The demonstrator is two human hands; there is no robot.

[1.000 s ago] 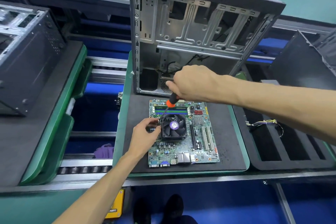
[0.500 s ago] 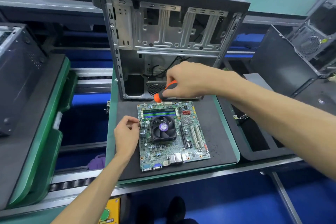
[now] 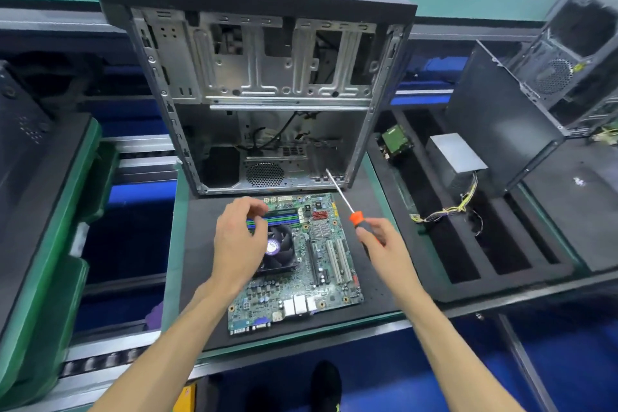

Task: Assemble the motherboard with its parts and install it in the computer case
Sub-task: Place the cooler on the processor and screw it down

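Observation:
A green motherboard (image 3: 301, 281) lies flat on a black foam mat (image 3: 197, 244) in front of an open, upright computer case (image 3: 261, 84). A black cooler fan (image 3: 279, 249) with a purple sticker sits on the board, RAM sticks (image 3: 284, 216) behind it. My left hand (image 3: 239, 241) hovers over the fan's left side with curled fingers; whether it holds anything I cannot tell. My right hand (image 3: 384, 247) grips a screwdriver (image 3: 347, 207) with an orange-and-black handle, its shaft pointing up-left toward the case's lower right corner.
A black foam tray (image 3: 495, 264) at the right holds a power supply (image 3: 458, 157) with loose wires and a green drive (image 3: 396, 140). A case side panel (image 3: 498, 117) and another case (image 3: 578, 43) stand farther right. Another dark case (image 3: 23, 130) sits at the left.
My right hand has pulled back to the right of the board and turned the screwdriver tip up toward the case. My left hand has shifted from the board's left edge onto the fan.

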